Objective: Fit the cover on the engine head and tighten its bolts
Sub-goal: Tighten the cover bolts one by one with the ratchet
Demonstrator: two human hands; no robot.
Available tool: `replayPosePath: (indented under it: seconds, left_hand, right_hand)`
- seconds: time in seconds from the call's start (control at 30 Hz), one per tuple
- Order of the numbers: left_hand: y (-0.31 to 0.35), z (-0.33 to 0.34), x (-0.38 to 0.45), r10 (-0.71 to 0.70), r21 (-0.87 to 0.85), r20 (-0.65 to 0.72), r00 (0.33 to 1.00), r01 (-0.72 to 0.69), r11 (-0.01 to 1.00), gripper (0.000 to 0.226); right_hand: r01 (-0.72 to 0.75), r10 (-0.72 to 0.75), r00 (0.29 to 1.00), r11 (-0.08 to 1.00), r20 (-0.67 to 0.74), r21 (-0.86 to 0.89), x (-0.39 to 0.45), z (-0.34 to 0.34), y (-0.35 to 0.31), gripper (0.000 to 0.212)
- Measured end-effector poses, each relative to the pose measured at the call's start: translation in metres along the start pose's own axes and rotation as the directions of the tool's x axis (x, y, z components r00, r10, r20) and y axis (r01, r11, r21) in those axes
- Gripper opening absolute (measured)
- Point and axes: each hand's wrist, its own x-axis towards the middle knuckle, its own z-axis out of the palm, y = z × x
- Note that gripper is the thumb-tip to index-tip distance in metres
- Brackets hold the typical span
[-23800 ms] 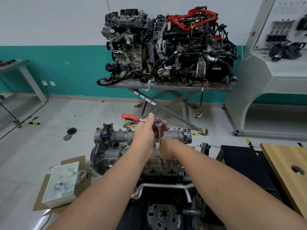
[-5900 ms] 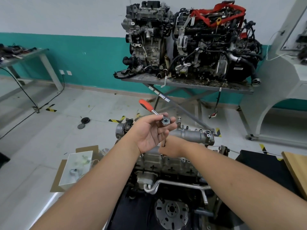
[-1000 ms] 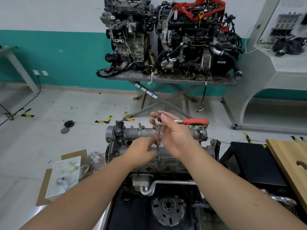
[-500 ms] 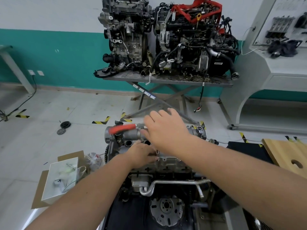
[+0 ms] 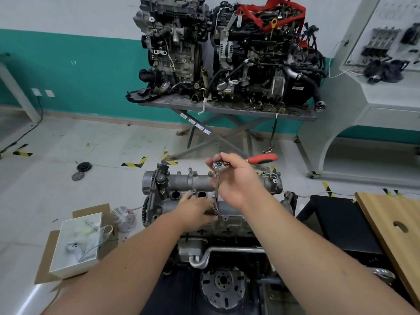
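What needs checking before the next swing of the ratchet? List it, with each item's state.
1. Right hand grips the ratchet at its head: ok.
2. Extension bar stands about upright on the cover: ok.
3. Left hand steadies the bar's lower end: ok.
4. Socket seated on the bolt: cannot tell, the left fingers hide it.
5. Red handle has free room to swing: ok, nothing stands beside it.
6. Bolt tightness: cannot tell.
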Motion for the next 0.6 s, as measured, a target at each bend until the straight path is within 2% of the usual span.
replayPosePath:
  seconds: [0.07,0.1,0.13,0.17,0.2,0.23,0.27,0.3,0.33,0.4,0.47,0.53,0.6]
  left_hand:
    - [0.0,-0.001,0.0,-0.006,-0.029,-0.007,1.0,0.005,1.0,0.03]
    - [0.0,-0.001,0.0,-0.007,-0.04,-0.004,1.0,0.007,0.999,0.03]
    - [0.001,-0.002,-0.001,-0.01,-0.045,-0.004,1.0,0.01,0.999,0.03]
    - [0.001,-0.001,-0.001,-0.013,-0.048,-0.007,1.0,0.013,0.999,0.029]
    - [0.002,-0.002,-0.001,-0.008,-0.053,-0.014,1.0,0.007,0.999,0.028]
    - [0.002,-0.003,-0.001,0.001,-0.05,-0.023,1.0,-0.002,0.999,0.026]
    - [0.003,-0.004,-0.002,0.011,-0.031,-0.022,1.0,-0.012,0.999,0.027]
    - [0.002,-0.005,-0.003,0.02,0.006,-0.009,1.0,-0.02,1.0,0.034]
    - [0.003,-0.007,-0.004,0.032,0.035,0.008,0.999,-0.033,0.999,0.042]
    - [0.002,-0.007,-0.004,0.054,-0.023,-0.015,0.998,-0.055,0.998,0.042]
    - [0.002,-0.006,-0.004,0.036,-0.107,-0.036,0.999,-0.04,0.993,0.028]
    - [0.003,-0.005,-0.004,0.01,-0.079,-0.016,1.0,-0.011,0.997,0.025]
    - [0.003,-0.003,-0.004,0.004,-0.044,-0.018,1.0,-0.004,0.999,0.029]
  right_hand:
    - [0.166,-0.169,0.985,0.98,-0.019,-0.107,0.002,-0.006,0.009,0.017]
    - [0.259,-0.27,0.963,0.932,-0.009,-0.255,0.001,-0.009,0.013,0.017]
    - [0.354,-0.381,0.924,0.825,0.029,-0.44,0.0,-0.011,0.018,0.02]
    - [0.456,-0.498,0.859,0.643,0.116,-0.615,-0.001,-0.013,0.021,0.023]
    - [0.564,-0.606,0.752,0.387,0.26,-0.73,0.0,-0.017,0.022,0.025]
    - [0.635,-0.659,0.612,0.08,0.437,-0.769,0.002,-0.021,0.022,0.025]
    - [0.644,-0.645,0.48,-0.202,0.595,-0.738,0.004,-0.025,0.021,0.023]
    - [0.603,-0.598,0.399,-0.4,0.695,-0.69,0.006,-0.026,0.019,0.019]
    - [0.547,-0.546,0.378,-0.52,0.747,-0.657,0.006,-0.025,0.016,0.018]
    - [0.45,-0.423,0.455,-0.65,0.784,-0.612,0.001,-0.019,0.006,0.018]
    - [0.384,-0.302,0.554,-0.735,0.776,-0.56,-0.005,-0.013,-0.004,0.018]
    - [0.356,-0.214,0.651,-0.761,0.728,-0.542,-0.011,-0.007,-0.01,0.029]
    - [0.367,-0.132,0.711,-0.767,0.69,-0.526,-0.017,0.0,-0.013,0.039]
